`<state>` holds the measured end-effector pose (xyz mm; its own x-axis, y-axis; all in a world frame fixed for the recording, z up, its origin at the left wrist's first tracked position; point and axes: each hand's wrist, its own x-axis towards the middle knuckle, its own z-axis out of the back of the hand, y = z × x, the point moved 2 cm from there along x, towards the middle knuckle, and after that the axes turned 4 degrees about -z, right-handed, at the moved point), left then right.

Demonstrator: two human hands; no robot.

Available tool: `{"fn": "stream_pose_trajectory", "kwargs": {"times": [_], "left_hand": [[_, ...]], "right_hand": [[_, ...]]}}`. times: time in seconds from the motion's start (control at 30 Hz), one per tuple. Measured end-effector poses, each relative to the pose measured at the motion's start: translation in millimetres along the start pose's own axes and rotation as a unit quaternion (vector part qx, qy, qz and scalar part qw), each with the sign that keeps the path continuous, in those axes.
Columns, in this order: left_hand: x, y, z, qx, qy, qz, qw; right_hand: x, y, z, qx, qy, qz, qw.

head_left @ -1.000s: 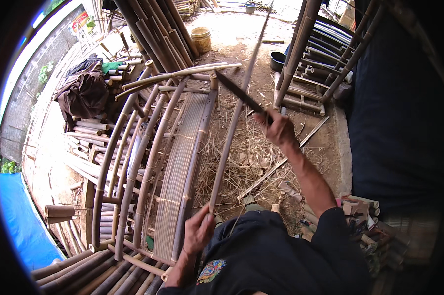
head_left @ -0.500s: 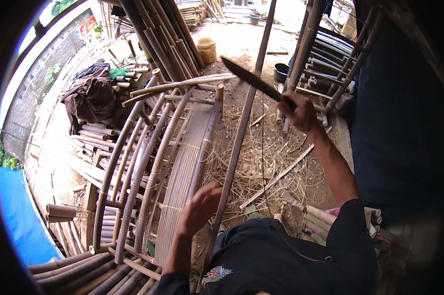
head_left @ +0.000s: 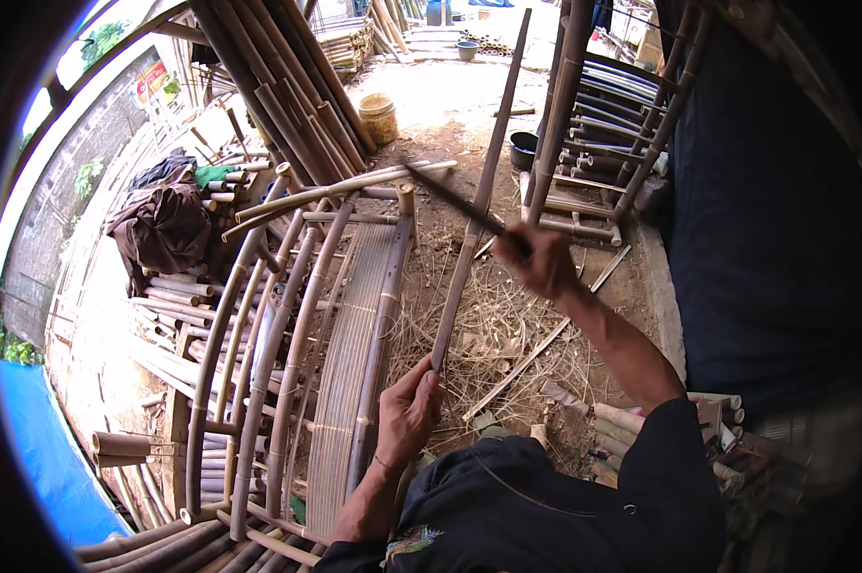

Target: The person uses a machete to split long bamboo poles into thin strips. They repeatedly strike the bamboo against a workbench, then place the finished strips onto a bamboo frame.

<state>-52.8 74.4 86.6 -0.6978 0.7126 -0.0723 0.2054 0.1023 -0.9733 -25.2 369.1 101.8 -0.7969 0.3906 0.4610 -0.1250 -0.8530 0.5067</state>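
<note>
My left hand (head_left: 410,413) is closed round a long, dark bamboo strip (head_left: 494,143), thumb on top, near the strip's lower part. The strip slants up and away from me toward the top of the view. My right hand (head_left: 547,267) grips the dark handle of a machete (head_left: 450,198). Its blade points up to the left and crosses the strip in view, above my left hand; whether it touches the strip I cannot tell. Just left of my left hand stands a bamboo bench (head_left: 350,334) with a slatted seat and curved rails.
Pale shavings (head_left: 488,325) litter the ground ahead. Bamboo poles (head_left: 302,105) lean at the back beside a yellowish bucket (head_left: 378,118). A bamboo rack (head_left: 607,143) stands at the far right, a dark sheet (head_left: 775,267) hangs at right, and cut bamboo (head_left: 178,296) is stacked left.
My left hand, loose beside the strip before, has closed on it. My right hand has brought the machete lower and to the left. The view has shifted slightly.
</note>
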Motion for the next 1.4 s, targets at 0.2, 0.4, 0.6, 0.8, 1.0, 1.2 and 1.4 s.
{"fn": "stream_pose_trajectory", "kwargs": {"times": [0.2,0.4,0.6,0.8,1.0,1.2,1.4], "left_hand": [[-10,5,11,0.031,-0.004,0.018,0.999],[-28,18,25,0.022,-0.005,0.048,0.999],[-95,53,69,-0.001,-0.014,0.09,0.996],[-158,78,122,0.081,0.006,0.115,0.99],[-169,67,127,0.023,0.023,0.232,0.972],[-6,42,58,-0.004,0.088,0.139,0.986],[58,27,12,0.146,-0.033,-0.01,0.989]], "right_hand": [[-19,2,-24,-0.001,0.015,-0.031,0.999],[0,-17,-22,-0.013,-0.011,-0.025,1.0],[46,-75,40,-0.105,-0.052,-0.103,0.988],[70,-168,107,-0.112,-0.148,-0.216,0.959],[79,-180,150,-0.006,-0.156,-0.412,0.898],[7,-54,22,-0.009,0.004,-0.154,0.988],[-53,54,-51,-0.061,0.008,0.162,0.985]]}}
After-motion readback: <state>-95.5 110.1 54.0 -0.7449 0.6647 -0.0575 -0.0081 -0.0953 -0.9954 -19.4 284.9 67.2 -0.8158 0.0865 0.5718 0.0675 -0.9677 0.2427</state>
